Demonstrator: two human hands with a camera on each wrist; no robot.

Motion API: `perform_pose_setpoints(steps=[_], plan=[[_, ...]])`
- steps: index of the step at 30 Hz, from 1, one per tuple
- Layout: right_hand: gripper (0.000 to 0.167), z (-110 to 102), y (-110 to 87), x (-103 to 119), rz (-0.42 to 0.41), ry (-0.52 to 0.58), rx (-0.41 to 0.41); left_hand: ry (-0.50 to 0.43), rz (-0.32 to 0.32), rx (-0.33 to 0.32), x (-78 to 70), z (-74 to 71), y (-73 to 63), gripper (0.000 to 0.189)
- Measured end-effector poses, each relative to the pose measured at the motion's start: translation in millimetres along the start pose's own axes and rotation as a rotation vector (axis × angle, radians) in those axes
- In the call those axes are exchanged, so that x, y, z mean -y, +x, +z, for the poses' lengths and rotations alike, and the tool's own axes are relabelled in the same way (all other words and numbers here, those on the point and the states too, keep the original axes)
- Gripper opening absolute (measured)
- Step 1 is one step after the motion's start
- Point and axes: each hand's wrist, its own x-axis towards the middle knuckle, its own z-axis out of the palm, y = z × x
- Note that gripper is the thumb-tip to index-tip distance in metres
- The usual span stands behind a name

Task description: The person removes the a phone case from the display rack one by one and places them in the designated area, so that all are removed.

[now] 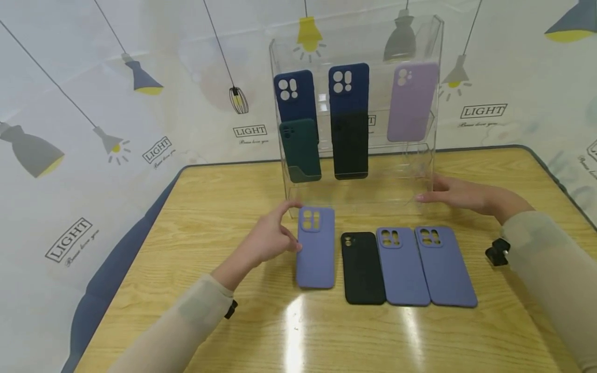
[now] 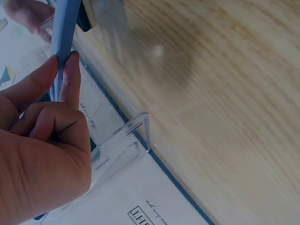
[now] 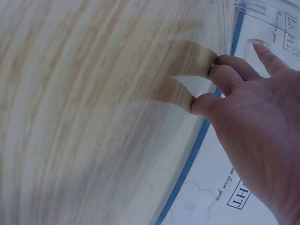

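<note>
In the head view, my left hand [image 1: 270, 235] grips the left side of a periwinkle phone case [image 1: 316, 259], its camera cutout toward the top. The left wrist view shows this case [image 2: 65, 28] edge-on, pinched between thumb and finger. My right hand [image 1: 466, 194] holds the lower right edge of a clear acrylic display stand [image 1: 359, 194], thumb at the front. In the right wrist view, the fingertips of this hand [image 3: 262, 108] touch clear plastic. On the table [image 1: 233, 342], a black phone case [image 1: 364, 269] lies beside two periwinkle cases [image 1: 403, 269].
The stand holds a navy case [image 1: 296, 106] behind a green one [image 1: 300, 150], a navy case [image 1: 349, 98] with a black lower part, and a lilac case [image 1: 412, 103]. A lamp-patterned backdrop [image 1: 196, 129] rises behind the table.
</note>
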Motion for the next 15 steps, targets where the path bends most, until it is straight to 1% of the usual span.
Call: perform_pose_setpoints(steps=[4, 8, 15], plan=[[0.093, 0.4, 1.1, 0.2, -0.005, -0.004, -0.007, 0.030, -0.020, 0.022, 5.1, 5.1, 2.3, 0.089], [0.092, 0.3, 1.6, -0.4, -0.007, -0.002, -0.006, 0.048, -0.057, 0.047, 9.5, 8.8, 5.3, 0.089], [0.095, 0.2, 1.1, -0.8, 0.018, -0.001, -0.002, 0.044, -0.079, 0.075, 17.6, 13.3, 8.7, 0.087]])
